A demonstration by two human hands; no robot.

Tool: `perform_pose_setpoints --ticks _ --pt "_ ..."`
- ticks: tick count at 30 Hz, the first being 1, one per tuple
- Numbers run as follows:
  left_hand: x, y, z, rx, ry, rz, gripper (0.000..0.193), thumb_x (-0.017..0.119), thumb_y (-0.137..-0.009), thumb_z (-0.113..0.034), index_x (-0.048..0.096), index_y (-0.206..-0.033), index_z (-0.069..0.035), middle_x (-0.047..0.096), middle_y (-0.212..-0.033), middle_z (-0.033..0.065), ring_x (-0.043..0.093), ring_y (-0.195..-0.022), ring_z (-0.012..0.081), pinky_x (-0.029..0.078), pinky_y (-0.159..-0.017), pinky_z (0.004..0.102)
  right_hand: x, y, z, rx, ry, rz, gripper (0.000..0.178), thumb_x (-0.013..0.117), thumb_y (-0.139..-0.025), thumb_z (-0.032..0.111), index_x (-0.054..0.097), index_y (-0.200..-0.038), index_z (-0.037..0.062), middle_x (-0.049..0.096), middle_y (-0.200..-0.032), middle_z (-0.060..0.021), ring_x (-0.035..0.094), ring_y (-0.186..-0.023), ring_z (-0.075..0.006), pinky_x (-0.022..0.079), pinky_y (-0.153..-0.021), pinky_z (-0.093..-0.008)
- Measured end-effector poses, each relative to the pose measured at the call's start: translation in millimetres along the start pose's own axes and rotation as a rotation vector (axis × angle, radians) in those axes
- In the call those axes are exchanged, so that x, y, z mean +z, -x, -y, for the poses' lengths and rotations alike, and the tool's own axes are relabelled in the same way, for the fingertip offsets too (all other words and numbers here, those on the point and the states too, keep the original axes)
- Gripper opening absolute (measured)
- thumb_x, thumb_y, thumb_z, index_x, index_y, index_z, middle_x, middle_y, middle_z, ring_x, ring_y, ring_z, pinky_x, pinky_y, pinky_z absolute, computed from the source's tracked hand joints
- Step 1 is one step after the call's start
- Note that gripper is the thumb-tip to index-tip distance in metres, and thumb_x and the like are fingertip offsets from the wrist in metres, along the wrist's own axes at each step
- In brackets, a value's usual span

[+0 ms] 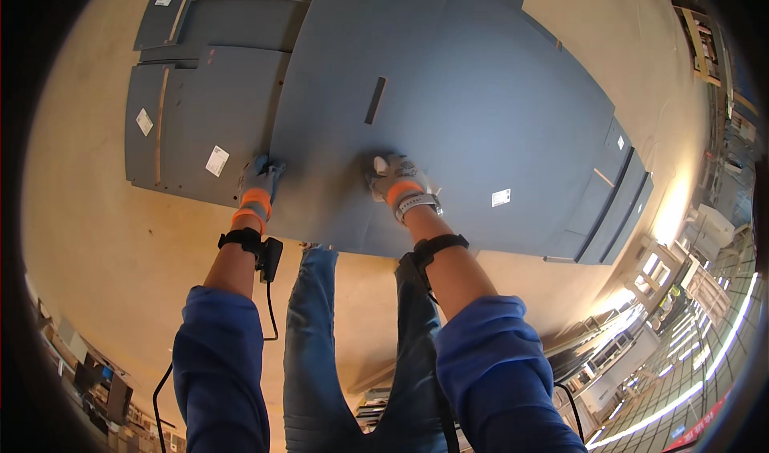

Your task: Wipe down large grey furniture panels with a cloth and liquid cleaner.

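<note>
A large dark grey panel (481, 124) lies flat in front of me, on top of other grey panels. My left hand (260, 177), in a grey glove with an orange cuff, has its fingers curled at the left edge of this top panel. My right hand (392, 177), gloved the same way, is over the panel's near middle with its fingers bent inward. Anything inside those fingers is hidden. Farther forward on the panel is a narrow dark strip or slot (376, 100); which one I cannot tell.
Smaller grey panels (188, 116) with white labels (217, 161) and brown edge strips lie to the left. More panels (617, 205) are stacked at the right end. Underneath is a tan floor (168, 237). Racks and shelving (697, 44) stand at the far right.
</note>
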State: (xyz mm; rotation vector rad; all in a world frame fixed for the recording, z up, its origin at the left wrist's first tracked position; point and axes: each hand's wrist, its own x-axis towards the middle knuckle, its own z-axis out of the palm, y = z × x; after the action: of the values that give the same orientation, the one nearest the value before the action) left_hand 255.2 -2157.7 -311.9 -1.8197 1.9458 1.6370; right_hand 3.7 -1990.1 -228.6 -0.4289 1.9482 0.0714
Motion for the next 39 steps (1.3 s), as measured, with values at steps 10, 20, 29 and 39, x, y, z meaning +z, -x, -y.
perform_pose_setpoints --ticks 10,20,29,39 --pt "2 143 -7 -0.147 -0.791 0.023 0.061 0.051 -0.087 -0.050 0.054 -0.126 -0.004 0.056 -0.123 0.0265 0.052 -0.115 0.0438 0.041 -0.099 0.0467 58 109 -174 -0.295 0.300 0.108 0.040 0.060 -0.080 0.042 0.062 -0.107 0.0123 0.062 -0.112 -0.0189 0.058 -0.107 -0.0353 0.047 -0.093 -0.0418" --pt "90 362 -19 -0.159 -0.654 0.389 0.048 0.051 -0.085 -0.048 0.070 -0.096 -0.005 0.068 -0.097 0.0197 0.064 -0.097 0.0369 0.048 -0.086 0.0450 39 214 -437 0.021 -0.988 -0.087 0.009 0.061 -0.089 0.014 0.055 -0.083 0.0119 0.063 -0.070 -0.0071 0.061 -0.053 -0.0208 0.049 -0.045 -0.0354" --pt "168 387 -134 0.249 -0.500 0.522 0.034 0.057 -0.088 -0.033 0.066 -0.105 -0.006 0.068 -0.096 0.0171 0.064 -0.089 0.0292 0.049 -0.080 0.0373 -32 361 -515 0.323 -0.790 -0.200 0.028 0.058 -0.078 0.038 0.068 -0.092 0.0148 0.068 -0.097 -0.0154 0.066 -0.088 -0.0351 0.052 -0.081 -0.0443" --pt "194 386 -62 -0.055 -0.321 0.514 0.021 0.057 -0.093 -0.024 0.068 -0.094 -0.005 0.064 -0.072 0.0029 0.056 -0.056 0.0121 0.047 -0.052 0.0295 226 469 -682 0.599 -0.704 0.022 0.040 0.063 -0.076 0.034 0.065 -0.105 0.0058 0.064 -0.107 -0.0182 0.063 -0.101 -0.0333 0.051 -0.086 -0.0403"
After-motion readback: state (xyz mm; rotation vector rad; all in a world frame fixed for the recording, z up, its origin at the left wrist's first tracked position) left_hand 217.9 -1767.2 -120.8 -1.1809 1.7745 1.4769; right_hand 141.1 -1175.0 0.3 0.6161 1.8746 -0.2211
